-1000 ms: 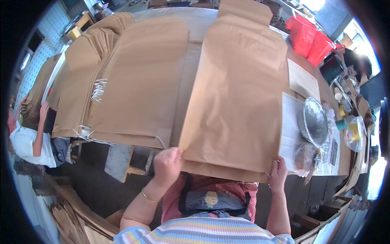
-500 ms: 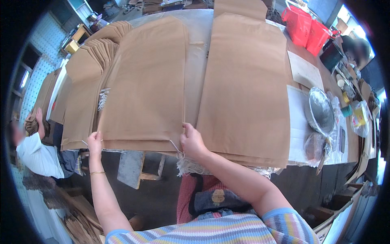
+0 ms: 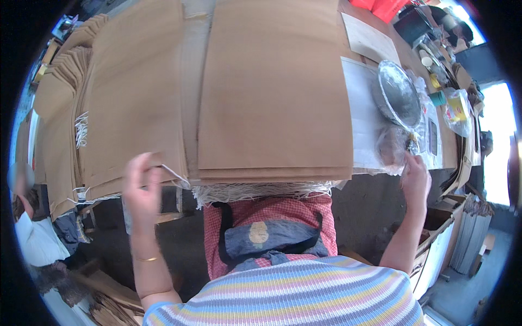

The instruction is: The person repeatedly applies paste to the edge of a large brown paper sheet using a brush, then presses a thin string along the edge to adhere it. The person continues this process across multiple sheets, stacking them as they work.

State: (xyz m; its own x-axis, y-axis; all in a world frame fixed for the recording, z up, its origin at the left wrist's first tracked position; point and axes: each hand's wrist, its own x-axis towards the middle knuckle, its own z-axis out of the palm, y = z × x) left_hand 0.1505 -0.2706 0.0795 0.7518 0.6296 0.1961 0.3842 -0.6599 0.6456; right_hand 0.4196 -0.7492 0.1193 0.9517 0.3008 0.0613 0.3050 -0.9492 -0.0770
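The left hand [image 3: 142, 187] pinches the near corner of the top sheet [image 3: 136, 103] of the left stack, thumb and fingers closed lightly on the paper edge, the corner lifted a little off the sheets below. The right hand [image 3: 416, 176] reaches to the desk's [image 3: 359, 103] right end, its fingers curled at a clear plastic bag [image 3: 392, 148] just below a round metal bowl [image 3: 398, 93]; whether it grips the bag or only touches it I cannot tell.

To do this well, I judge the left hand should keep only one sheet in the pinch, peeling it from the corner so the sheets beneath stay squared and the string handles [image 3: 81, 130] at the stack's left side do not snag. The right hand should take from the bag without dragging it over the desk edge.

The sheets are flat brown kraft paper, plain and matte, laid in two tall stacks side by side: the left one slightly fanned at its near edge, the right stack [image 3: 274, 87] neat and square. A fringe of pale string ends [image 3: 261, 190] hangs under the right stack's near edge, above the person's red checked apron [image 3: 266, 217].
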